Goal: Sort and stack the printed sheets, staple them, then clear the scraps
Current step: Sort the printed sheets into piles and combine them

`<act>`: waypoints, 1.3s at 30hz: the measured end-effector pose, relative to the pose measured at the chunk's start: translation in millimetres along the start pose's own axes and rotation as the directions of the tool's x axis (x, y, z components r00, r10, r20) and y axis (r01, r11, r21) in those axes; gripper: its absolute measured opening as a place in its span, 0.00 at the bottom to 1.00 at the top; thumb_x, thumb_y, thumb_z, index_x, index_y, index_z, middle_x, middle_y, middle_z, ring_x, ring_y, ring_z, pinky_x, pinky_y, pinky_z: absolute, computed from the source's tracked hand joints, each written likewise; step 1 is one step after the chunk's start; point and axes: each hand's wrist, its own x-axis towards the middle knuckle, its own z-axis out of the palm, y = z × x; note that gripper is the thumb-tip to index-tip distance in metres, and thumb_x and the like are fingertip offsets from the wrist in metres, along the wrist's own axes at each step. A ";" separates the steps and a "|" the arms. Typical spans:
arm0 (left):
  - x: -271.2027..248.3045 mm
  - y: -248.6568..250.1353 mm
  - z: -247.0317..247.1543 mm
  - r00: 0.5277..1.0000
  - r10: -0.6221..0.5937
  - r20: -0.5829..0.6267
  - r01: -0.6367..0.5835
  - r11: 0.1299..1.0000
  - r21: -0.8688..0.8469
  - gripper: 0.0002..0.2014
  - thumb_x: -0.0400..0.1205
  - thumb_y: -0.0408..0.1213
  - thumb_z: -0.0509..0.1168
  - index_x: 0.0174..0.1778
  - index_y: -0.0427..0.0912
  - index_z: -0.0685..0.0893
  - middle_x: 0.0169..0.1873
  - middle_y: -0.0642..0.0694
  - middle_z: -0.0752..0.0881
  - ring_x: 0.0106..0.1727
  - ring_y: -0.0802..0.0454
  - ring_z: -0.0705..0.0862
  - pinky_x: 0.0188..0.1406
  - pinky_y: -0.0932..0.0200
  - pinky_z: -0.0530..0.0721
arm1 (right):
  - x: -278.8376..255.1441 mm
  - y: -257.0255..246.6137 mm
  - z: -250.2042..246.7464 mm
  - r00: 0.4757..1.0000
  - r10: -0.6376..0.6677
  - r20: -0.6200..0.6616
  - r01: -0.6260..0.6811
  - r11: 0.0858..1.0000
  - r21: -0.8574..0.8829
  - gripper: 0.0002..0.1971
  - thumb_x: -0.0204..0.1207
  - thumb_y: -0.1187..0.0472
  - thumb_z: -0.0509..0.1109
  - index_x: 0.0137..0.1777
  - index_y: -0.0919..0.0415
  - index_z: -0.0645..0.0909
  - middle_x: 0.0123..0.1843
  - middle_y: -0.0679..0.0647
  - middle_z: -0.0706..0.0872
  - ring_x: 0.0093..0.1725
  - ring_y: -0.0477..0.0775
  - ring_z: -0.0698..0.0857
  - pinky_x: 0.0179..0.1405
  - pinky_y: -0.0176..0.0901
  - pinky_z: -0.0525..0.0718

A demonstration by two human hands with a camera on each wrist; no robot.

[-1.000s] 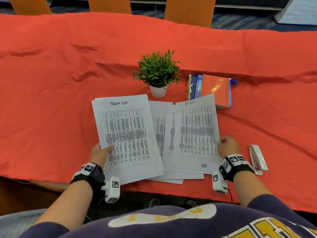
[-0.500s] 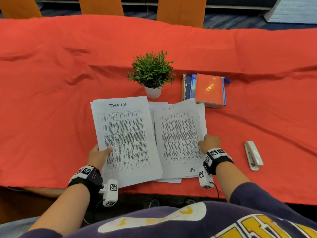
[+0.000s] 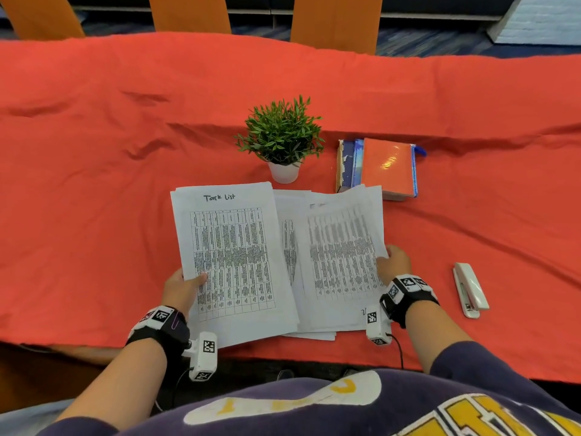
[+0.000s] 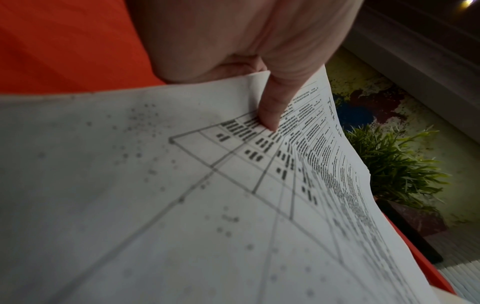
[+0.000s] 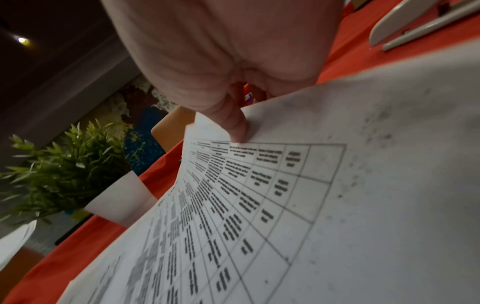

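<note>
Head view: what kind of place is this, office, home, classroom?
Probably an office or meeting room, not certain. A long table under a red cloth has a row of orange chairs along its far side, and it carries desk items: printed sheets, a white stapler and a small potted plant.

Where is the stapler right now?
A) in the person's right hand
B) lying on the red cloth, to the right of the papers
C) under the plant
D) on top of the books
B: the stapler lies alone on the red cloth, beyond the right hand, which holds papers.
</note>
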 end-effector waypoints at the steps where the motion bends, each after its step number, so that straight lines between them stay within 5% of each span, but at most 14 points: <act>1: 0.6 1.0 1.5 1.000 0.002 0.006 -0.002 1.000 -0.002 0.18 0.81 0.26 0.67 0.66 0.41 0.81 0.60 0.45 0.85 0.58 0.46 0.83 0.61 0.50 0.77 | 0.1 0.9 -2.8 1.000 -0.018 -0.009 0.018 1.000 0.006 0.15 0.80 0.71 0.58 0.63 0.68 0.79 0.58 0.66 0.86 0.55 0.67 0.86 0.54 0.56 0.84; 4: -0.2 6.5 7.9 1.000 0.002 0.030 -0.002 1.000 -0.005 0.16 0.81 0.27 0.67 0.64 0.43 0.82 0.57 0.46 0.86 0.58 0.46 0.83 0.61 0.50 0.78 | -2.3 0.2 -14.9 0.996 -0.063 -0.067 0.066 0.997 0.045 0.11 0.82 0.70 0.57 0.57 0.70 0.79 0.51 0.66 0.85 0.51 0.67 0.85 0.48 0.53 0.81; 8: -7.2 17.9 21.9 0.997 0.032 0.068 -0.031 0.999 -0.019 0.15 0.81 0.28 0.67 0.64 0.42 0.82 0.54 0.48 0.86 0.55 0.49 0.84 0.57 0.52 0.78 | -8.8 -8.0 -33.6 0.984 -0.154 -0.089 0.163 0.981 0.109 0.05 0.84 0.67 0.59 0.52 0.65 0.76 0.43 0.54 0.81 0.48 0.56 0.79 0.46 0.45 0.73; 10: -10.1 23.8 30.4 0.993 0.045 0.109 -0.042 0.999 -0.031 0.16 0.81 0.28 0.67 0.64 0.44 0.82 0.55 0.50 0.86 0.55 0.51 0.84 0.57 0.54 0.78 | -12.2 -14.2 -34.7 0.979 -0.191 -0.068 0.200 0.966 0.163 0.06 0.84 0.64 0.60 0.56 0.66 0.76 0.48 0.55 0.83 0.51 0.56 0.80 0.50 0.47 0.76; 12: -12.5 29.3 38.8 0.986 0.051 0.159 -0.041 0.997 -0.062 0.14 0.80 0.28 0.68 0.60 0.47 0.83 0.57 0.48 0.87 0.57 0.50 0.85 0.62 0.50 0.80 | -13.8 -19.0 -28.5 0.980 -0.195 -0.026 0.196 0.952 0.237 0.09 0.84 0.63 0.62 0.60 0.63 0.77 0.56 0.58 0.85 0.55 0.58 0.83 0.56 0.52 0.81; 15: -19.3 37.9 51.6 0.975 0.050 0.216 -0.028 0.994 -0.106 0.14 0.79 0.30 0.69 0.58 0.49 0.84 0.58 0.47 0.88 0.62 0.47 0.85 0.70 0.41 0.76 | -22.7 -29.6 -14.1 0.979 -0.195 0.066 0.160 0.922 0.352 0.05 0.83 0.62 0.63 0.53 0.52 0.78 0.56 0.57 0.88 0.54 0.59 0.88 0.58 0.60 0.85; 21: -36.5 48.6 70.6 0.967 0.066 0.247 -0.041 0.993 -0.108 0.18 0.82 0.33 0.66 0.68 0.45 0.79 0.57 0.54 0.83 0.61 0.52 0.79 0.67 0.50 0.69 | -46.7 -49.4 11.1 0.932 -0.237 0.273 0.092 0.886 0.454 0.09 0.79 0.60 0.67 0.58 0.53 0.81 0.55 0.58 0.90 0.54 0.63 0.90 0.57 0.66 0.86; 25: -39.0 44.8 69.7 0.969 0.064 0.237 -0.046 0.996 -0.083 0.18 0.81 0.32 0.67 0.68 0.43 0.78 0.59 0.52 0.84 0.60 0.52 0.80 0.62 0.53 0.72 | -58.8 -58.8 19.5 0.900 -0.243 0.363 0.018 0.850 0.526 0.08 0.79 0.62 0.69 0.55 0.51 0.84 0.49 0.57 0.92 0.46 0.58 0.91 0.49 0.53 0.88; 27: -39.2 41.5 67.0 0.973 0.055 0.223 -0.040 0.997 -0.072 0.17 0.80 0.31 0.69 0.64 0.43 0.77 0.59 0.48 0.85 0.57 0.51 0.83 0.60 0.52 0.75 | -63.6 -62.3 24.0 0.881 -0.233 0.411 -0.024 0.847 0.530 0.09 0.80 0.65 0.67 0.54 0.51 0.84 0.46 0.56 0.92 0.41 0.55 0.91 0.46 0.48 0.86; 30: -39.2 36.6 61.2 0.976 0.016 0.216 -0.001 0.998 -0.070 0.23 0.77 0.30 0.71 0.65 0.44 0.71 0.55 0.47 0.85 0.54 0.50 0.84 0.61 0.47 0.78 | -69.9 -64.1 29.7 0.853 -0.235 0.465 -0.054 0.848 0.527 0.12 0.80 0.68 0.66 0.56 0.50 0.83 0.51 0.59 0.92 0.48 0.59 0.90 0.53 0.53 0.86; 33: -37.5 31.6 53.7 0.965 0.013 0.261 -0.016 1.000 0.009 0.18 0.78 0.29 0.70 0.64 0.45 0.78 0.56 0.46 0.88 0.58 0.46 0.86 0.66 0.40 0.80 | -76.1 -66.8 32.4 0.822 -0.248 0.513 -0.035 0.876 0.480 0.12 0.81 0.68 0.66 0.57 0.52 0.82 0.53 0.62 0.91 0.48 0.59 0.89 0.52 0.52 0.88; 37: -35.8 29.1 37.2 0.979 0.068 0.195 -0.082 0.994 0.065 0.14 0.81 0.27 0.66 0.59 0.48 0.83 0.53 0.50 0.88 0.54 0.51 0.87 0.52 0.53 0.84 | -70.9 -63.0 31.7 0.795 -0.200 0.572 0.011 0.948 0.317 0.07 0.81 0.64 0.64 0.53 0.52 0.81 0.45 0.65 0.88 0.34 0.56 0.84 0.36 0.46 0.84; 39: -30.0 28.2 22.0 0.990 0.068 0.126 -0.072 0.997 0.026 0.16 0.81 0.26 0.66 0.62 0.45 0.82 0.53 0.49 0.88 0.53 0.51 0.86 0.48 0.57 0.82 | -65.3 -58.2 27.9 0.821 -0.150 0.551 -0.006 0.963 0.271 0.08 0.81 0.66 0.62 0.55 0.56 0.79 0.47 0.61 0.87 0.34 0.54 0.85 0.37 0.46 0.85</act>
